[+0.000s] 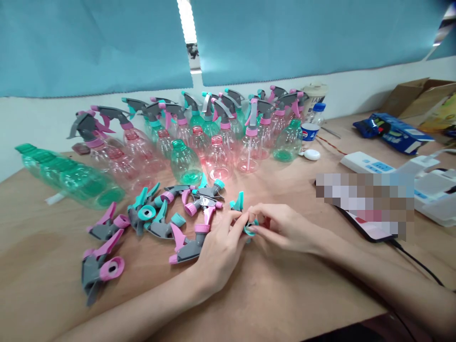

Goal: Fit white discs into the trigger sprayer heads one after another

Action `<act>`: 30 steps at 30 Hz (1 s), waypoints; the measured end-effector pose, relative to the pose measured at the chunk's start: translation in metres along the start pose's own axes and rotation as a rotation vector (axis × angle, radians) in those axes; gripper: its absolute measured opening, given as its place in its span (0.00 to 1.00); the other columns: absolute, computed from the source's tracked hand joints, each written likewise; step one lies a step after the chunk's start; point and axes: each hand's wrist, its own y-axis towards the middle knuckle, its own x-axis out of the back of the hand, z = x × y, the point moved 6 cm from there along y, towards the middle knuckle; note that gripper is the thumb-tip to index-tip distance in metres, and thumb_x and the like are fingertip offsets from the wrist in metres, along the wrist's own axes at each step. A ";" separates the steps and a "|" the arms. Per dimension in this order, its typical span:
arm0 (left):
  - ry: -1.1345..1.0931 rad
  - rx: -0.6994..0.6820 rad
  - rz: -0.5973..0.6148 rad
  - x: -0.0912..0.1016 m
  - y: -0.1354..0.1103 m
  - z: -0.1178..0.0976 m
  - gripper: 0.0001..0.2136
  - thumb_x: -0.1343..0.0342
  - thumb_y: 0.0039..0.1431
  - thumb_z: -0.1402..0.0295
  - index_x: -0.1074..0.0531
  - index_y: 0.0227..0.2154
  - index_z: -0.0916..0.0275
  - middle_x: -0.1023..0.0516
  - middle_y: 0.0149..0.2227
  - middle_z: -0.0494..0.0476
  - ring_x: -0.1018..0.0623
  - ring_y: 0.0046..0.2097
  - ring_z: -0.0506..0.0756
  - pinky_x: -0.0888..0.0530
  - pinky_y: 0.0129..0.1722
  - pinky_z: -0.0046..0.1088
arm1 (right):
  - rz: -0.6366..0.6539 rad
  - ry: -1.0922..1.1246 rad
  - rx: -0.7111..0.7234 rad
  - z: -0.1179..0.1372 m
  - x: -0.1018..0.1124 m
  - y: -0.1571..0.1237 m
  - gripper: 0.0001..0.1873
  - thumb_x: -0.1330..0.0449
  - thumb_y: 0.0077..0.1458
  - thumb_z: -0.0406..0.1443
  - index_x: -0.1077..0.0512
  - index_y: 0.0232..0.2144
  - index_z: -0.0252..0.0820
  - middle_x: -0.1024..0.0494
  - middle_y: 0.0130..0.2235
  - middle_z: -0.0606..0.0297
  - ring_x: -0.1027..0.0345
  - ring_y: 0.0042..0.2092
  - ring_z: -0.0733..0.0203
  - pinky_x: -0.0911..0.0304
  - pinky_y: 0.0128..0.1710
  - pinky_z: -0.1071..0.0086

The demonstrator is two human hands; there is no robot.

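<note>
My left hand (221, 247) and my right hand (281, 227) meet at the middle of the wooden table (285, 294), both with fingers pinched on a teal spray trigger head (245, 219). Its teal collar ring shows between the fingertips and its trigger sticks up behind them. Left of my hands lie several loose grey spray heads with pink or teal parts (178, 216). Behind them stand several clear pink and green spray bottles (217, 142), some capped with heads, some open.
A stack of green bottles (71, 178) lies on its side at the left. A phone with a cable (370, 228), a white power strip (370, 164), a blue packet (395, 130) and a cardboard box (416, 95) sit at the right. A small cola bottle (311, 126) stands beside the spray bottles.
</note>
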 end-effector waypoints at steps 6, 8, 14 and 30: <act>-0.030 -0.011 0.094 -0.003 0.000 -0.003 0.11 0.54 0.63 0.75 0.36 0.48 0.62 0.30 0.45 0.61 0.25 0.43 0.58 0.24 0.38 0.35 | 0.073 -0.021 -0.007 0.001 0.009 0.004 0.05 0.47 0.60 0.34 0.34 0.31 0.41 0.31 0.27 0.69 0.40 0.26 0.68 0.44 0.26 0.75; -0.054 -0.005 0.118 -0.004 0.000 -0.002 0.11 0.54 0.63 0.74 0.36 0.48 0.62 0.30 0.45 0.60 0.25 0.43 0.57 0.24 0.38 0.35 | 0.099 0.004 -0.013 0.000 0.009 0.003 0.06 0.47 0.60 0.35 0.34 0.30 0.41 0.30 0.28 0.70 0.40 0.26 0.69 0.44 0.26 0.75; -0.135 0.042 0.078 -0.004 0.000 0.005 0.18 0.51 0.62 0.75 0.41 0.55 0.59 0.32 0.46 0.60 0.28 0.48 0.57 0.26 0.45 0.37 | 0.068 0.132 -0.115 -0.005 0.019 0.003 0.10 0.46 0.60 0.39 0.34 0.29 0.41 0.30 0.27 0.70 0.42 0.25 0.70 0.45 0.24 0.76; -0.273 0.073 0.115 -0.005 0.002 0.009 0.19 0.48 0.61 0.74 0.39 0.54 0.54 0.34 0.45 0.56 0.29 0.46 0.56 0.28 0.45 0.36 | 0.062 0.238 -0.154 0.004 0.013 0.001 0.06 0.39 0.53 0.36 0.30 0.28 0.38 0.24 0.30 0.63 0.34 0.26 0.68 0.38 0.26 0.74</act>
